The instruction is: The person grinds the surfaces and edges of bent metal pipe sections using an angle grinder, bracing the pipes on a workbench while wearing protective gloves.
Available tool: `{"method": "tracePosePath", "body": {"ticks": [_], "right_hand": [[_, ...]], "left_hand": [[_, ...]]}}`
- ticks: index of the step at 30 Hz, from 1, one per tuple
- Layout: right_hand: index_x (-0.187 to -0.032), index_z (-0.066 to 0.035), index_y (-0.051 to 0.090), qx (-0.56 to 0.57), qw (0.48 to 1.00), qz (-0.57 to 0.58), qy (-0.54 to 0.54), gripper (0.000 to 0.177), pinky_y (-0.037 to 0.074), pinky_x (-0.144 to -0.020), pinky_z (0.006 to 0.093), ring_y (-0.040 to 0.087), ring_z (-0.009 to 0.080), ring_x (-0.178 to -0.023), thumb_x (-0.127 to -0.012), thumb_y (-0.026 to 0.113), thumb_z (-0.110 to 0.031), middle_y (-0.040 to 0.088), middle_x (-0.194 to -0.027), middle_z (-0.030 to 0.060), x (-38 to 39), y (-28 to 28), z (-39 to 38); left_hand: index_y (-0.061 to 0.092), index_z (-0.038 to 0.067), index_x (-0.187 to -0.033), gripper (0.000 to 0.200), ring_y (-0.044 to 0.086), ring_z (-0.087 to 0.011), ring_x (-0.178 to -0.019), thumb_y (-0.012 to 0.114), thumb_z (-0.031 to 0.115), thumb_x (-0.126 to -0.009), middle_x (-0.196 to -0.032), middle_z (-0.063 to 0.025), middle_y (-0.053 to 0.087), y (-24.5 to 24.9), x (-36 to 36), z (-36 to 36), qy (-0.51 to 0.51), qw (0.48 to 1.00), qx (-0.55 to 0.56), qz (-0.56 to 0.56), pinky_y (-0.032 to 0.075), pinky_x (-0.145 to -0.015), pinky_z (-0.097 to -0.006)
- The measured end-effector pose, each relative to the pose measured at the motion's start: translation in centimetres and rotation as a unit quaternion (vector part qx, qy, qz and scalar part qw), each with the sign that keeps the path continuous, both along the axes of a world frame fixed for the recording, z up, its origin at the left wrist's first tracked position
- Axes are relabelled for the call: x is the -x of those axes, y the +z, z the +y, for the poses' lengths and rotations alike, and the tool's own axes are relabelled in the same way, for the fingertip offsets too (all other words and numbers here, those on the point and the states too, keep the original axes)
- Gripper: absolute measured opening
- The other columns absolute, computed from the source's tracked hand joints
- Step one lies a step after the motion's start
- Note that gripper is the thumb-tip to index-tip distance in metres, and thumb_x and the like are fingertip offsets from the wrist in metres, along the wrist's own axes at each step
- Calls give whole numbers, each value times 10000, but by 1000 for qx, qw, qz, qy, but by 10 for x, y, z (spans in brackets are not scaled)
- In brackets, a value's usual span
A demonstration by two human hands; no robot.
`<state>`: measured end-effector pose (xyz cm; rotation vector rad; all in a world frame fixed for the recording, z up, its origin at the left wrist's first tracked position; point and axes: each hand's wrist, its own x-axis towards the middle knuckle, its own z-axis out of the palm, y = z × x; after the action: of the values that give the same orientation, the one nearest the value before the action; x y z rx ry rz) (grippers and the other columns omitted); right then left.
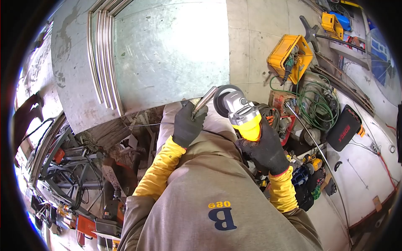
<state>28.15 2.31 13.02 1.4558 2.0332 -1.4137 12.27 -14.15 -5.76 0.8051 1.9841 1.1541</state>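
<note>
A short metal tube (205, 100) is wrapped in the fingers of my gloved left hand (189, 125), its far end pointing up and to the right. My gloved right hand (268, 148) grips the yellow body of an angle grinder (242, 109). The grinder's dark round disc (224, 99) overlaps the tube's upper end in this view. Both hands are in front of my lap, near the front edge of a metal-topped table (167, 54).
Several long metal tubes (104, 62) lie on the table's left side. At right, a yellow crate (289, 58) holds a power tool, near a coiled green hose (318, 102) and a dark case (344, 127). Metal frames (79, 163) crowd the lower left.
</note>
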Motion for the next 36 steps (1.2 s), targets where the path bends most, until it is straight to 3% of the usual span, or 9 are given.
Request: {"method": "tracePosePath", "body": {"ticks": [3,8,11,16,25,28,30,33,36], "right_hand": [[-1375,-22,647,-12,1000,-3,20,604,610,-895,472,783,419,-1046,-864,899,-223,794,-1133,220,1,4,2],[-1365,-21,649,-17,999,-18,25,595,608,-880,470,779,424,-1039,-862,896,-222,790,-1125,222,5,6,2],[-1366,-10,632,-3,999,-29,25,620,601,-903,470,772,400,-1040,-862,909,-240,782,-1149,216,6,3,3],[-1365,3,617,12,999,-30,24,640,595,-932,465,766,364,-1048,-865,920,-256,774,-1180,202,5,6,4],[-1397,-16,630,4,1000,-6,5,638,603,-888,481,768,452,-1047,-855,898,-219,785,-1127,234,-4,-2,6],[-1411,-16,630,22,1000,3,9,629,589,-968,443,758,321,-1053,-876,896,-214,773,-1213,175,-4,-7,5],[-1375,-9,634,-7,1000,-5,17,616,603,-901,472,774,440,-1053,-862,897,-226,788,-1130,234,-5,-2,5],[-1373,-7,639,8,999,8,-31,588,601,-906,448,780,347,-1022,-872,882,-198,790,-1146,201,-27,-13,1],[-1360,-7,650,23,996,40,-79,569,591,-916,424,744,265,-1004,-868,879,-178,777,-1154,149,-41,-18,-1]], "left_hand": [[713,22,-1007,181,717,-300,-661,781,189,-1009,-764,-150,723,10,4,4,8,997,27,-75,556,-615,-413],[681,-16,-939,193,592,-403,-772,797,138,-953,-815,-224,601,16,4,6,34,991,27,-126,484,-720,-478],[684,22,-963,183,715,-271,-639,770,174,-1016,-756,-152,727,9,4,3,0,1000,-11,-17,547,-602,-400],[695,19,-971,195,719,-294,-650,780,189,-1014,-757,-162,723,12,6,7,10,1000,-10,-14,546,-608,-414],[706,17,-976,204,701,-294,-643,785,199,-1019,-766,-161,723,9,1,5,12,999,6,-32,540,-609,-405],[705,13,-977,195,693,-261,-640,786,185,-1018,-762,-140,724,12,5,6,14,998,16,-57,539,-607,-394],[703,10,-976,188,689,-240,-642,788,174,-1015,-753,-122,723,23,12,8,8,997,28,-70,540,-609,-386],[730,-10,-1097,194,681,-199,-660,781,161,-1021,-778,-89,732,44,26,11,-28,991,93,-91,554,-639,-356],[723,-28,-1260,302,690,-184,-702,773,157,-1026,-825,-85,740,55,38,15,-12,993,-78,-86,571,-685,-335]]}}
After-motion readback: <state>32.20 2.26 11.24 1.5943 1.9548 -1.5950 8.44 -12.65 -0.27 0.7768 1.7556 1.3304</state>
